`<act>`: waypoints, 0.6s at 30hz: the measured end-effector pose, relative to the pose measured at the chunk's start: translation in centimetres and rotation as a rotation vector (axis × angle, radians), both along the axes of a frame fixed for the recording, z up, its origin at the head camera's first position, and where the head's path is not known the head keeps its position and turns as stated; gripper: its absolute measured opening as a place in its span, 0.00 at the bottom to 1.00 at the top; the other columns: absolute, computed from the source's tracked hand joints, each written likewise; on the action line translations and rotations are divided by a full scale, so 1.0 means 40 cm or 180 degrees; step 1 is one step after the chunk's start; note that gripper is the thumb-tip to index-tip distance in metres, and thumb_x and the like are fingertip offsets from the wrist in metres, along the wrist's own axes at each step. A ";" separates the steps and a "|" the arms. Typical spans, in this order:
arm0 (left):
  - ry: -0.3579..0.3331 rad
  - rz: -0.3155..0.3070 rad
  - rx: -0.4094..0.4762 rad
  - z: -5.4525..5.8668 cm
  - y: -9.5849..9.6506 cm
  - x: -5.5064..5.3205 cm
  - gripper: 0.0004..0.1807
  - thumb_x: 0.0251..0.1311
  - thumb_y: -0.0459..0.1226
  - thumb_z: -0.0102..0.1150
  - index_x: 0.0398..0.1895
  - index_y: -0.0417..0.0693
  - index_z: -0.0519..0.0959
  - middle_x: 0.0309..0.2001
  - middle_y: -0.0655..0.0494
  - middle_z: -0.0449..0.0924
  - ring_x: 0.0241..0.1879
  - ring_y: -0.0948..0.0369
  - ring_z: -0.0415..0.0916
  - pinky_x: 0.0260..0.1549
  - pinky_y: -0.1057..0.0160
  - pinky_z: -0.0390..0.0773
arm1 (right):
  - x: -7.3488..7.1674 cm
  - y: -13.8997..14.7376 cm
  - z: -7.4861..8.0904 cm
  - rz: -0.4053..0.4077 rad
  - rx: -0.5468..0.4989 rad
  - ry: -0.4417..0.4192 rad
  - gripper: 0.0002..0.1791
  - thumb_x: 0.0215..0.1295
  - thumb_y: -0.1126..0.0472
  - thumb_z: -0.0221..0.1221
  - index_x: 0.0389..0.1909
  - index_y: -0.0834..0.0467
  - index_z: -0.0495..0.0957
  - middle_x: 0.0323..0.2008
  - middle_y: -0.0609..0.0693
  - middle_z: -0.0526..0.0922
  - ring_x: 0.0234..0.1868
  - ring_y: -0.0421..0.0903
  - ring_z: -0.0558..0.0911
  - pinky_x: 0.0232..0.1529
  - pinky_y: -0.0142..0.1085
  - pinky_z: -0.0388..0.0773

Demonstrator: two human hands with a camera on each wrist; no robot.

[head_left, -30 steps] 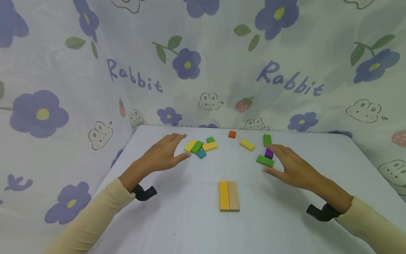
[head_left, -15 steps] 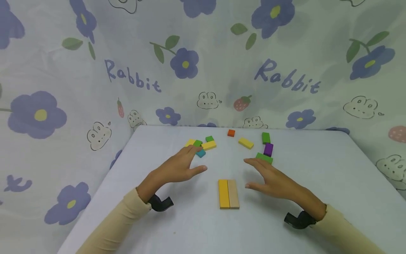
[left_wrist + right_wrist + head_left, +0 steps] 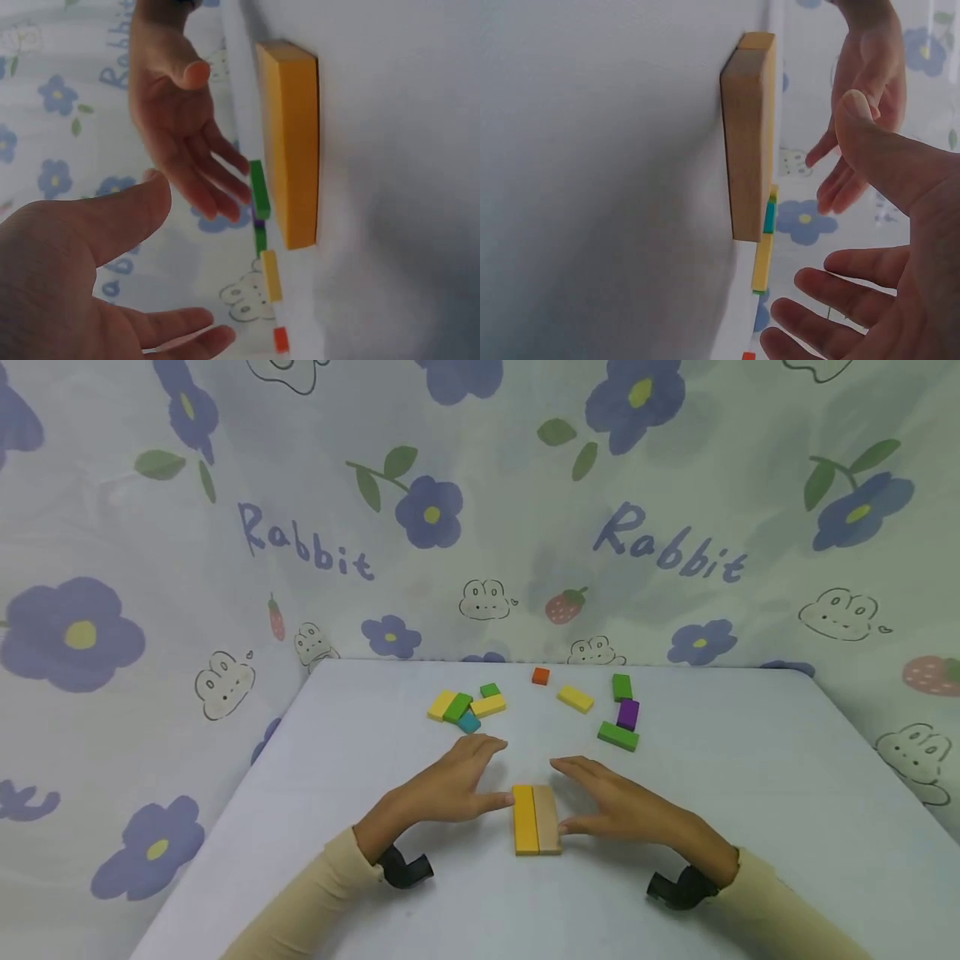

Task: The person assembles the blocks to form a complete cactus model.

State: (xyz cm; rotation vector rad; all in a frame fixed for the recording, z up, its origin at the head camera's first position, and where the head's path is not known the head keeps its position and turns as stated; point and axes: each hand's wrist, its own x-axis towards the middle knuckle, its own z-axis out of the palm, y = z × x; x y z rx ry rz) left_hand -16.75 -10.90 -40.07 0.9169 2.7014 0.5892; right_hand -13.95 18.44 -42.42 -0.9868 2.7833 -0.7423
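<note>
Two long rectangular blocks, one orange-yellow [image 3: 525,821] and one plain wood [image 3: 547,821], lie side by side on the white table. On their left hovers my left hand [image 3: 453,783], fingers spread and holding nothing; its thumb tip overlaps the yellow block's edge in the head view. My right hand [image 3: 618,802] is at their right, also spread, its thumb near the wood block. Both wrist views show the hands apart from the blocks: the yellow block [image 3: 298,150] faces the left one, the wood block [image 3: 746,142] the right one.
Behind on the left is a cluster of yellow, green and blue blocks [image 3: 468,722]. An orange-red block [image 3: 541,677] and a yellow block [image 3: 575,698] lie at the back. Further right are two green blocks [image 3: 618,736] and a purple block [image 3: 628,714]. A printed curtain [image 3: 487,552] hangs behind.
Both hands have moved inward and nearer to the person, from beside the far blocks to either side of the yellow and wood pair. The blocks have stayed put.
</note>
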 end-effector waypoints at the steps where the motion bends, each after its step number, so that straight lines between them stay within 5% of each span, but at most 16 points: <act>1: -0.0006 -0.0035 0.0005 -0.004 0.003 0.003 0.48 0.63 0.64 0.56 0.78 0.50 0.55 0.77 0.52 0.54 0.77 0.53 0.52 0.72 0.47 0.62 | 0.001 -0.002 -0.002 0.0011 -0.0006 -0.0019 0.51 0.57 0.34 0.66 0.75 0.55 0.60 0.72 0.51 0.66 0.72 0.54 0.68 0.66 0.51 0.72; 10: -0.0223 -0.0084 0.0005 -0.070 0.040 0.024 0.62 0.55 0.69 0.60 0.81 0.49 0.42 0.79 0.49 0.50 0.78 0.52 0.50 0.73 0.47 0.60 | 0.013 -0.017 -0.034 0.0023 0.0138 -0.0159 0.55 0.52 0.29 0.65 0.74 0.57 0.62 0.72 0.52 0.67 0.71 0.53 0.69 0.66 0.50 0.71; 18: -0.0037 -0.0258 -0.0255 -0.100 0.051 0.048 0.68 0.45 0.72 0.65 0.80 0.44 0.46 0.76 0.47 0.56 0.76 0.51 0.54 0.73 0.47 0.59 | 0.024 -0.019 -0.037 0.0199 0.0291 -0.0059 0.55 0.52 0.27 0.64 0.75 0.56 0.61 0.72 0.50 0.65 0.71 0.51 0.69 0.66 0.48 0.73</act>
